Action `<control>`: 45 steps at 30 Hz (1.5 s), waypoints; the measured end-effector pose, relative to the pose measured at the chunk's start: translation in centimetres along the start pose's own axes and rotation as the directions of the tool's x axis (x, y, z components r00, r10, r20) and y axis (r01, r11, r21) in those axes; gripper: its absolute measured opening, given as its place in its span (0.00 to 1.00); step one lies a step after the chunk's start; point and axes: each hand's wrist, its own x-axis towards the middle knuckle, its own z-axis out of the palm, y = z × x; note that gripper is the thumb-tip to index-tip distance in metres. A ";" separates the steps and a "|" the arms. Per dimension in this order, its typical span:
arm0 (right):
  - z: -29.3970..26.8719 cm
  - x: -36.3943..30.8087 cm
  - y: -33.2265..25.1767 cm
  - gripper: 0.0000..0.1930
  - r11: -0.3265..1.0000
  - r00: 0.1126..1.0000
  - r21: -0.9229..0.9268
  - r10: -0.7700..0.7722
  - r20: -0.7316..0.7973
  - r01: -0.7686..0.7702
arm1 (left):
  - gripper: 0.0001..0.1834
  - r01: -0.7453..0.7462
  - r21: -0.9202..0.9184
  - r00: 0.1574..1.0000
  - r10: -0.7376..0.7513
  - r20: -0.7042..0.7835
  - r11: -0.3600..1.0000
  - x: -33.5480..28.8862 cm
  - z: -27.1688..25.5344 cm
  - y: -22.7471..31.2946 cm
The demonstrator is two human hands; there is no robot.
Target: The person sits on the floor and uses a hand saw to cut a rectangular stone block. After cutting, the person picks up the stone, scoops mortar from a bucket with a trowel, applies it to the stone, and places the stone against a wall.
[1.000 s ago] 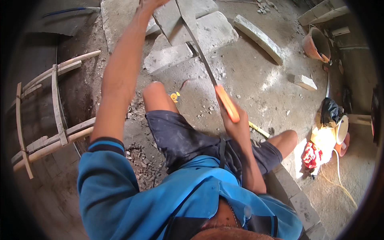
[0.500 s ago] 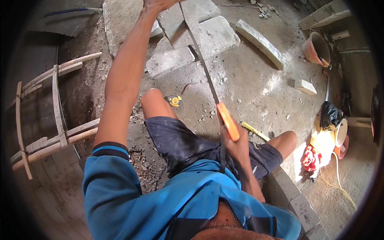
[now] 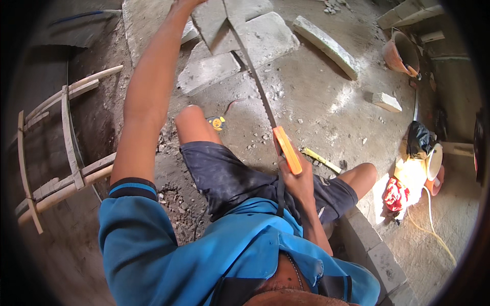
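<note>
A hand saw with an orange handle (image 3: 287, 151) is gripped in my right hand (image 3: 300, 178), in front of my lap. Its long toothed blade (image 3: 255, 74) runs up and away to a pale grey block (image 3: 209, 23) and lies against its edge. My left arm reaches far forward, and my left hand (image 3: 188, 2) is at the top rim beside that block. The picture's edge cuts off its fingers. More pale slabs (image 3: 268, 38) lie under and around the block, one of them a shorter piece (image 3: 209, 71) nearer me.
A yellow tape measure (image 3: 216, 123) lies by my left knee, a yellow-handled tool (image 3: 321, 160) by my right thigh. A long block (image 3: 326, 47), a small block (image 3: 387, 102) and an orange bucket (image 3: 400, 53) stand to the right. A wooden ladder-like frame (image 3: 69, 137) is at left.
My right hand and the saw handle have shifted slightly. The saw blade stays at the block, and the whole view has moved a little.
</note>
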 end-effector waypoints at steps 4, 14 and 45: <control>3.1 8.0 0.5 0.25 0.989 0.989 0.004 -0.147 0.002 0.147 | 0.59 0.051 0.031 0.999 -0.051 0.000 0.998 0.8 -0.4 0.2; 3.3 8.5 1.9 0.28 0.971 0.972 -0.138 -0.211 -0.102 0.197 | 0.66 -0.027 -0.075 0.995 0.035 0.098 0.997 0.9 1.1 3.6; 6.1 20.3 -2.4 0.22 0.965 0.965 0.009 -0.260 -0.043 0.261 | 0.62 0.045 -0.036 0.997 -0.047 -0.059 0.998 -1.1 -0.2 -0.5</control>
